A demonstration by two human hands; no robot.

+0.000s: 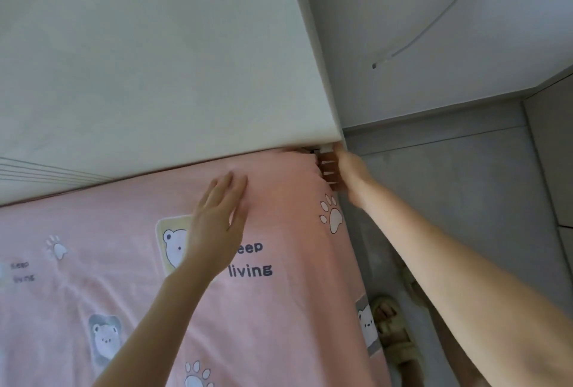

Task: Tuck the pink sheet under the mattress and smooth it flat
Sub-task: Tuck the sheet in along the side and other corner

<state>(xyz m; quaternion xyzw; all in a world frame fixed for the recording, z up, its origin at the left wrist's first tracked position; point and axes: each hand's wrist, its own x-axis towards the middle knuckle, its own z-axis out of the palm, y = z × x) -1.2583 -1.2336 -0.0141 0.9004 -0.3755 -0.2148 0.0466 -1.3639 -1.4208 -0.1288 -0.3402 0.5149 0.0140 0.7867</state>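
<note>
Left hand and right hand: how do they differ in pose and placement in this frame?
The left hand lies flat on top of the pink sheet, fingers straight; the right hand has its fingers curled at the sheet's corner edge. The left hand rests on the upper surface; the right hand reaches along the bed's side, just below the headboard. Whether the right hand grips cloth is unclear. Both work at the sheet's head end.

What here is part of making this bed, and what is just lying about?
Part of the job:
- pink sheet
- left hand, flat on the sheet
- right hand, fingers curled at the sheet's corner

Just about:
- white headboard
- white cable on the wall
- beige sandal on the grey floor
</note>
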